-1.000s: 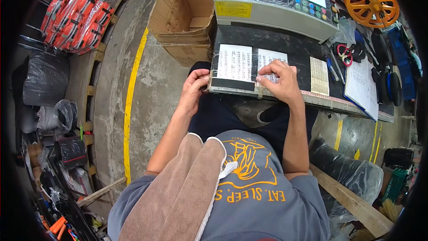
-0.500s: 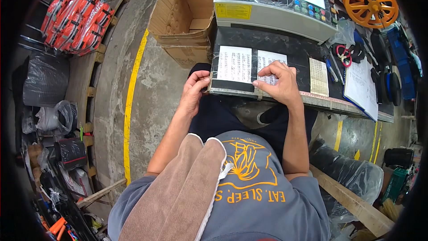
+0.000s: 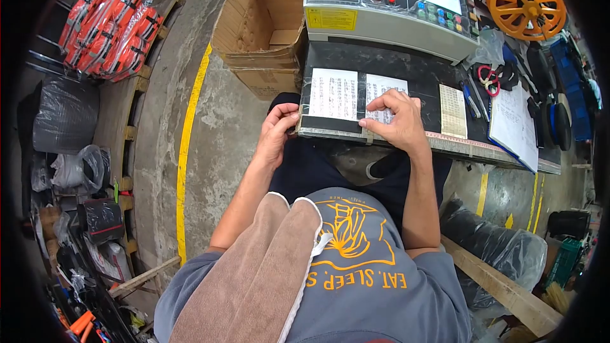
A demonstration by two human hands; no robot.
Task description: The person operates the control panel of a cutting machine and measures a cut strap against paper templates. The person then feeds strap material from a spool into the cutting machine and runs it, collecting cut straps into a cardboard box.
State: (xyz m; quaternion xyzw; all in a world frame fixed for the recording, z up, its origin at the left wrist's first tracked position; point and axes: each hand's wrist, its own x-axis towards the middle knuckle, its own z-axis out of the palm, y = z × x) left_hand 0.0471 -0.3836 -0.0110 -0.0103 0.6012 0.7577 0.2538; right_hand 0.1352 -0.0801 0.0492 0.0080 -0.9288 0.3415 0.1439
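Note:
At the left front corner of the black-topped table (image 3: 419, 76), my left hand (image 3: 277, 132) has its thumb and fingers closed together at the edge. Anything between those fingertips is too small to make out. My right hand (image 3: 400, 121) is curled over the table's front, its thumb and forefinger brought near each other by the second printed sheet (image 3: 384, 81), which it partly covers. Between the two hands lies a black band along the front edge, below the first printed sheet (image 3: 333, 92). I cannot tell whether it is a strap or the tabletop.
A control machine (image 3: 394, 19) stands at the table's back, beside an open cardboard box (image 3: 264, 60). To the right are a yellowish printed card (image 3: 453, 111), pens (image 3: 471, 100), red-handled scissors (image 3: 488, 79), a notebook (image 3: 513, 121) and an orange reel (image 3: 527, 6). A measuring tape (image 3: 464, 141) runs along the front edge.
Both hands keep nearly the same pose and place. The view has shifted very slightly.

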